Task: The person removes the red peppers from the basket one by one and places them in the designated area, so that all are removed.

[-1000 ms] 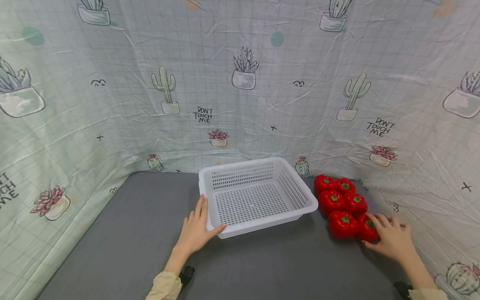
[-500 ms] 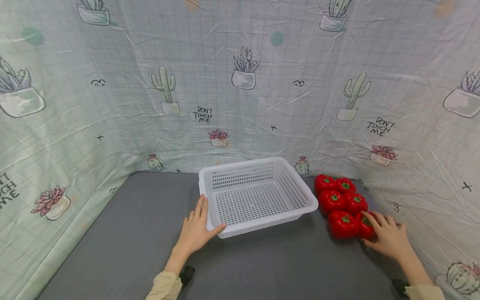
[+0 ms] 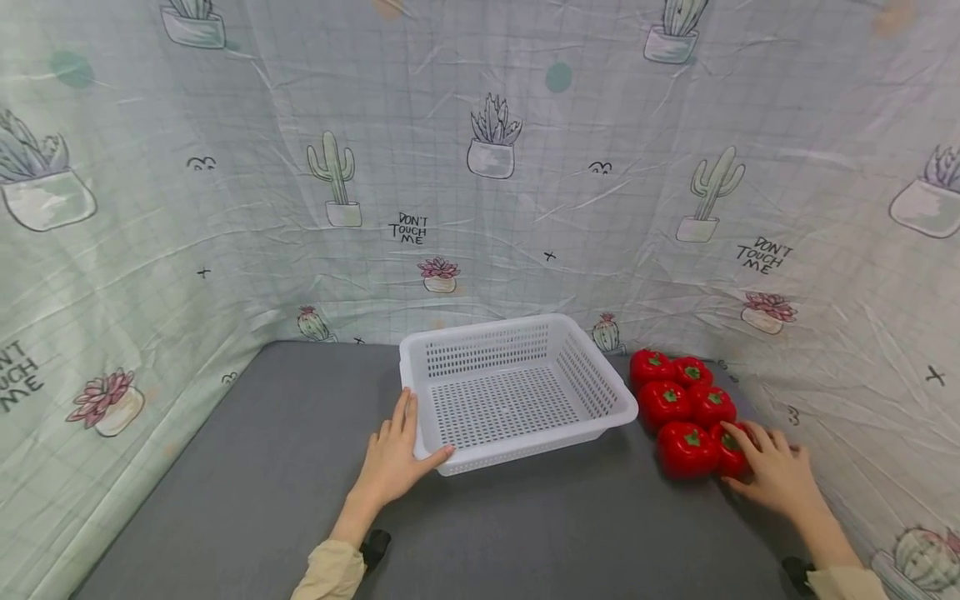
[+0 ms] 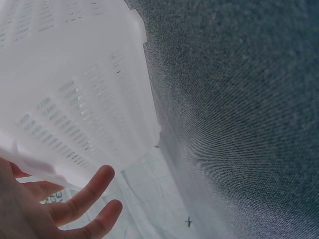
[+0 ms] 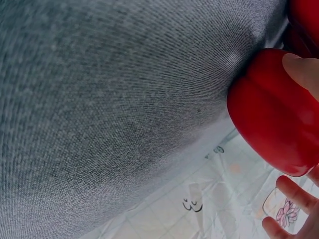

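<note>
A white slotted plastic basket [image 3: 517, 429] stands on the table in the head view. My left hand [image 3: 390, 462] rests on its near left corner, thumb along the front rim and forefinger along the left rim. In the left wrist view, two loosely extended fingers [image 4: 82, 199] point past the basket's side [image 4: 75, 104]. At the right, several glossy red bell peppers with green stems stand close together. My right hand [image 3: 780, 475] grips the nearest right bell pepper [image 3: 727, 454] between thumb and forefinger. The right wrist view shows the thumb [image 5: 301, 72] on that pepper [image 5: 274, 109], other fingers spread apart.
Other bell peppers [image 3: 686, 450] crowd against the gripped one on its left and behind it. The grey table [image 3: 525, 533] meets a cactus-printed cloth [image 3: 585, 208] at the back and sides. That cloth rises close beside my right hand.
My right hand and the bell pepper in it shifted slightly left and up against the pepper beside it, then stayed there. The left hand and basket hold still; the head view shifted slightly.
</note>
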